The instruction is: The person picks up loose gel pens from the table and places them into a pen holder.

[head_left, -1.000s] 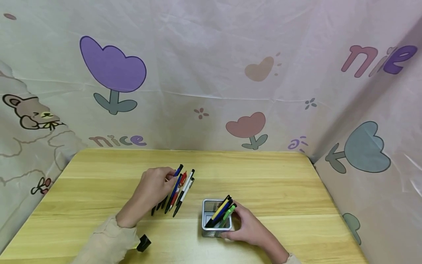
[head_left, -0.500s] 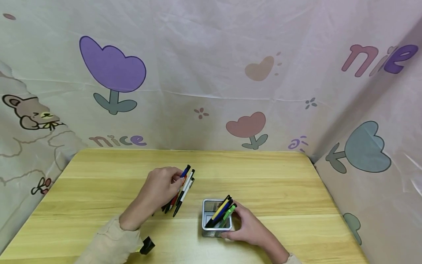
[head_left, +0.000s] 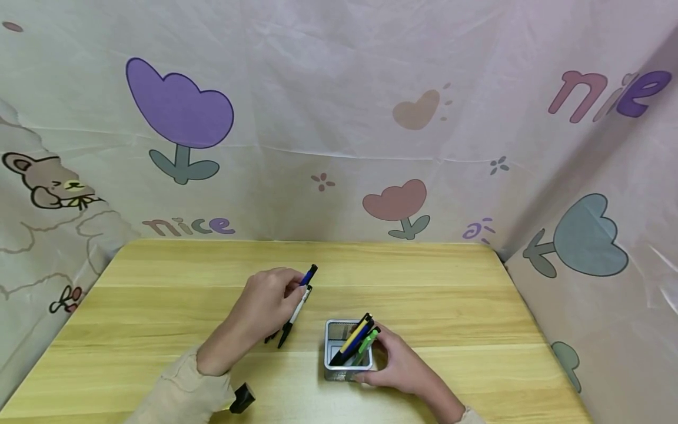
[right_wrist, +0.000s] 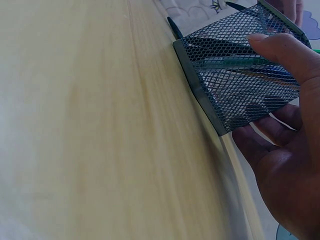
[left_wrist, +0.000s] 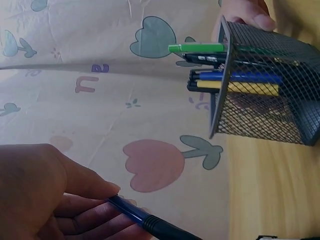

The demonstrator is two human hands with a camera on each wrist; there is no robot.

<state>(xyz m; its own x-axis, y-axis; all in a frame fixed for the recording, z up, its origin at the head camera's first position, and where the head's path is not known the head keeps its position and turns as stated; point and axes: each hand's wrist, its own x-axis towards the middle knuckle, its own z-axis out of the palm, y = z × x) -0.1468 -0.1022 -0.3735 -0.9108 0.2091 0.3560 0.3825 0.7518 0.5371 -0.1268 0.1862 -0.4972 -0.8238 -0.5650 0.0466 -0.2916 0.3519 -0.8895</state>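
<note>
My left hand [head_left: 270, 297] pinches a blue pen [head_left: 308, 275] with a black end between thumb and fingers; in the left wrist view the pen [left_wrist: 131, 210] slants down to a black grip. Below it in the head view lies a white-and-black pen [head_left: 298, 311], with dark pen tips [head_left: 272, 337] beside it and the rest hidden by the hand. My right hand [head_left: 396, 365] grips the right side of a square metal mesh pen holder [head_left: 333, 372]. Inside lean a green pen [head_left: 365, 347], a yellow pen [head_left: 354, 340], and blue and black ones.
A wooden table [head_left: 450, 306] carries everything, backed by a pale printed cloth [head_left: 296, 118] that also rises at both sides. A black block-like piece [head_left: 242, 399] shows at the left sleeve.
My left hand has slid to the right with the blue pen, over the loose pens, and now covers most of them. The right hand and the pen holder have stayed put.
</note>
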